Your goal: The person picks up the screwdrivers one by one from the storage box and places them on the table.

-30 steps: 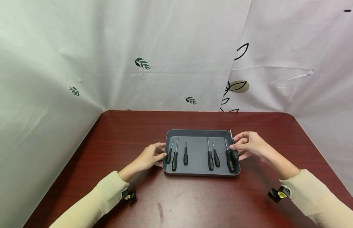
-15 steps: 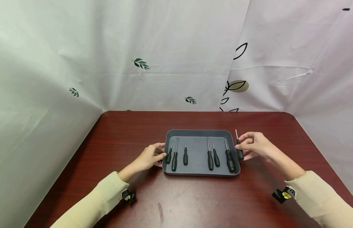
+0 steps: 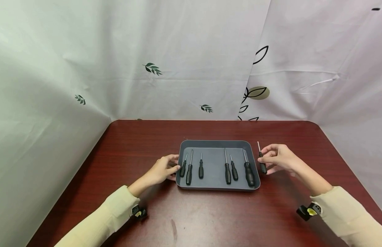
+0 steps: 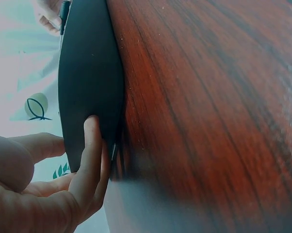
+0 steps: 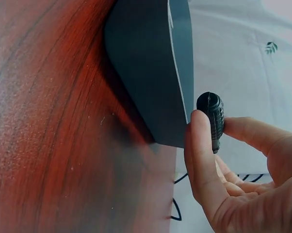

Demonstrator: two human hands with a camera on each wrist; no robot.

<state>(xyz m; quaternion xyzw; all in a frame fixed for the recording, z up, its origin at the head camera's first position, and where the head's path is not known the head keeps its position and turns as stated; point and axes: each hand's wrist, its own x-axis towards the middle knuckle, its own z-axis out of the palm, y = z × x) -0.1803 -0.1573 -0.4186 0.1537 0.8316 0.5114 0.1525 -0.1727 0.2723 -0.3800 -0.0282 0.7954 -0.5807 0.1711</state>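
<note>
My right hand (image 3: 278, 159) pinches a small black-handled screwdriver (image 3: 263, 167) just outside the tray's right side, its shaft pointing away from me. In the right wrist view, thumb and fingertips hold the ribbed handle (image 5: 215, 116) above the table. A dark grey rectangular tray (image 3: 213, 171) lies on the table. At its left end, my left hand (image 3: 161, 168) grips the side; the left wrist view has fingers on the outer wall (image 4: 90, 68) and the thumb at the rim. Inside, several black screwdrivers lie in a loose row, including a thick-handled one (image 3: 249, 174) at the right.
A reddish-brown wooden table (image 3: 215, 219) carries the tray. Behind and at both sides hangs a white cloth (image 3: 184, 51) with leaf prints. Black wrist devices (image 3: 308, 211) are strapped at both sleeves.
My right hand has carried the small screwdriver from over the tray's right rim to the right, outside the tray. The left hand and tray have stayed in place.
</note>
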